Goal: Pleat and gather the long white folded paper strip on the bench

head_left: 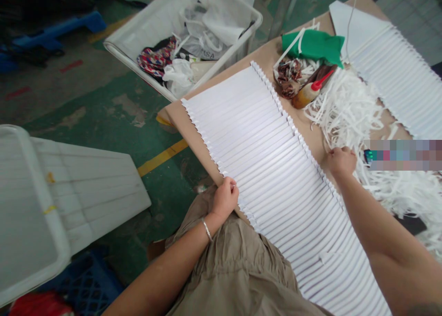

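A long row of overlapping white paper sheets (255,132) fans across the brown tabletop, with small tabs along both side edges. At its left edge is my left hand (226,197), thumb and fingers pinched together; a small bit of white shows between them, too little to name. Just beyond the right edge, my right hand (341,162) is closed, its fingers curled beside a heap of thin white paper strips (348,104). Whatever it may hold is hidden. One small loose white scrap (322,260) lies on the sheets nearer my body.
Beyond the sheets are a glue bottle (307,94) with a red nozzle and a green pouch (314,47). Another fanned stack (393,72) lies at right. A white bin (138,31) holding bags stands past the table (196,141); another pale bin (93,182) is at left.
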`<action>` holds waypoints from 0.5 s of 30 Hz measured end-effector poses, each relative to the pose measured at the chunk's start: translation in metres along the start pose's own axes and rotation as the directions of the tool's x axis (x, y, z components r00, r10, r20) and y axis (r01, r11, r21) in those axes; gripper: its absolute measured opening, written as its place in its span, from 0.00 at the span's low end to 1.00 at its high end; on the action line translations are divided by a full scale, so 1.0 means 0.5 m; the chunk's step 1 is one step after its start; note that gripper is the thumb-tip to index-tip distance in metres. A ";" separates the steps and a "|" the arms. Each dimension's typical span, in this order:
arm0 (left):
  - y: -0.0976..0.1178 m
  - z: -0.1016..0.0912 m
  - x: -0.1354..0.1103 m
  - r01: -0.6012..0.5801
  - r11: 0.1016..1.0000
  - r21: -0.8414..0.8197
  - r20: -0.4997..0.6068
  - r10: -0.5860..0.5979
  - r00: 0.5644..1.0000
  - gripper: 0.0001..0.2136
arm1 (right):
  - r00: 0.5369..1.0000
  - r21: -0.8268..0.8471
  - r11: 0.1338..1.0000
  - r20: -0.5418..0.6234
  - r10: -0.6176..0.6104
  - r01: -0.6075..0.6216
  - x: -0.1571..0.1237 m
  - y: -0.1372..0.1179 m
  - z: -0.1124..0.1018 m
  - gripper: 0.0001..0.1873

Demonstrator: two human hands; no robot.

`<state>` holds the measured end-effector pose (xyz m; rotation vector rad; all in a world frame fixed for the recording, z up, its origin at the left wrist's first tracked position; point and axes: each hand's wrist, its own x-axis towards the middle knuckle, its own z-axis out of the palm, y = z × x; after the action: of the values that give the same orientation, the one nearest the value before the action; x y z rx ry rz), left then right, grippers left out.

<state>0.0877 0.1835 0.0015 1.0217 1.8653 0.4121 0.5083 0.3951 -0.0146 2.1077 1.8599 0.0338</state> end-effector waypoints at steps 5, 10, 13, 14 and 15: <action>0.058 0.015 -0.018 -0.159 0.986 -0.044 0.100 0.163 0.982 0.08 | 0.972 -0.048 0.974 0.086 -0.217 0.221 -0.153 -0.025 -0.072 0.18; 0.146 0.072 -0.064 -0.513 0.805 -0.300 0.273 0.587 0.762 0.18 | 0.528 0.549 0.728 0.508 -0.681 0.411 -0.332 -0.138 -0.189 0.12; 0.150 0.086 -0.075 -0.393 0.858 -0.331 0.408 0.505 0.760 0.12 | 0.452 0.733 0.607 0.449 -0.770 0.306 -0.371 -0.168 -0.227 0.13; 0.137 0.080 -0.075 -0.320 0.894 -0.315 0.437 0.435 0.787 0.10 | 0.490 0.732 0.619 0.444 -0.751 0.286 -0.368 -0.164 -0.229 0.14; 0.118 0.069 -0.073 -0.245 0.923 -0.298 0.448 0.362 0.818 0.09 | 0.535 0.715 0.643 0.442 -0.720 0.274 -0.358 -0.155 -0.225 0.15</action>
<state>0.1532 0.1852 0.0429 1.1453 1.1637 0.4852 0.3809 0.2544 0.1071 1.3279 2.0012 -1.4558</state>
